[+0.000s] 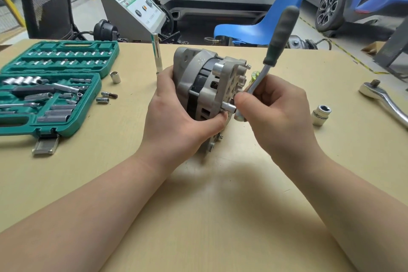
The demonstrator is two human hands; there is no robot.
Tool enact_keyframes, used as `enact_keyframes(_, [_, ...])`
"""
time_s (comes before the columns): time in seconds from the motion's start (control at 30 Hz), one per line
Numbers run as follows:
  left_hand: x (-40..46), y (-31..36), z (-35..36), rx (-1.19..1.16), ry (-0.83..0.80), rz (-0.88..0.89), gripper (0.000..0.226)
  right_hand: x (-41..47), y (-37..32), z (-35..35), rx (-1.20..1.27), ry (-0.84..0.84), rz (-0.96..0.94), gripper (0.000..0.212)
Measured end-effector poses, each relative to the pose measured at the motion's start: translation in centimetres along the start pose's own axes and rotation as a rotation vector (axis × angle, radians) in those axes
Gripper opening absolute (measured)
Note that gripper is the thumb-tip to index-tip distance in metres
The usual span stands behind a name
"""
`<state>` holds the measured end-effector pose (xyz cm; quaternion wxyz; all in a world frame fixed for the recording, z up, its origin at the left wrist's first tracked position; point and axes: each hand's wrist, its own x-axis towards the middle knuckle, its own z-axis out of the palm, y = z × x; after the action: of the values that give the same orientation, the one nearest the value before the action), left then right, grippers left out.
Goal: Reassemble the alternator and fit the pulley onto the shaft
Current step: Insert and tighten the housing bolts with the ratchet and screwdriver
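The grey alternator (pixel 196 75) stands on its edge in the middle of the tan table (pixel 198 205). My left hand (pixel 176 117) grips its left housing, fingers curled under the lower rim. My right hand (pixel 278 112) holds a small ratchet (pixel 276 51) near its head; the dark handle points up and to the right. A short socket (pixel 228 107) on the ratchet sits against the alternator's right end plate. A yellowish part (pixel 255 76) shows behind the ratchet, mostly hidden. I cannot make out a pulley.
An open green socket case (pixel 50 86) lies at the left, with loose sockets (pixel 115 77) beside it. An extension bar (pixel 157 53) stands upright behind the alternator. At the right lie a large socket (pixel 321 115) and a big chrome ratchet (pixel 384 99). A blue chair (pixel 265 26) stands beyond the table.
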<state>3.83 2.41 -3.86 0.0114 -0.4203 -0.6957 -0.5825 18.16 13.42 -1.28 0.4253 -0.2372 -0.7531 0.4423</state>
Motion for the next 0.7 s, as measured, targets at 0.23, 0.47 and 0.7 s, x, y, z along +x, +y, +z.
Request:
enact_keyframes(0.23, [0.1, -0.1, 0.1, 0.007, 0.002, 0.018, 0.094, -0.4, 0.1, 0.0, -0.058, 0.025, -0.152, 0.012])
enact_keyframes(0.47, [0.3, -0.2, 0.0, -0.047, 0.004, 0.002, 0.089, -0.9, 0.4, -0.5, -0.31, -0.066, -0.441, 0.008])
enact_keyframes(0.7, [0.3, 0.0, -0.2, -0.053, -0.015, 0.01, 0.09, -1.5, 0.3, -0.3, -0.389, -0.195, -0.394, 0.015])
